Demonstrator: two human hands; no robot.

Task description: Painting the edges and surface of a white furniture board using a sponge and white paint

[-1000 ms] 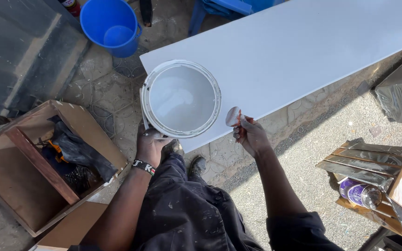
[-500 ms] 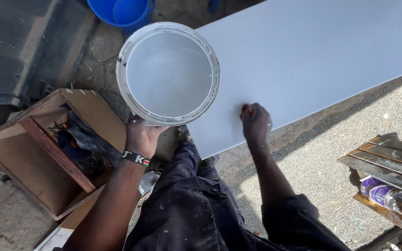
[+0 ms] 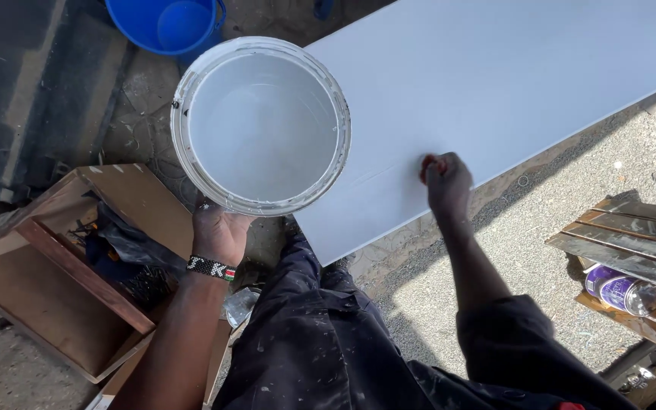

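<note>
My left hand (image 3: 218, 231) grips a white paint bucket (image 3: 214, 99) from below and holds it up over the near left corner of a long white board (image 3: 510, 68). Pale paint lies in the bucket's bottom, and its rim is smeared. My right hand (image 3: 447, 182) rests on the board near its front edge. Its fingers are closed around a small tool, of which only a reddish bit shows at the fingertips. A beaded band sits on my left wrist.
A blue bucket (image 3: 165, 26) stands on the paved ground at the top left. An open wooden box (image 3: 47, 296) with dark cloth and tools lies at the left. At the right are wooden slats (image 3: 624, 235) and a purple can (image 3: 620, 288) on gravel.
My left hand has lifted the bucket higher and to the left. My right hand has turned the small tool down onto the board and slid right along it.
</note>
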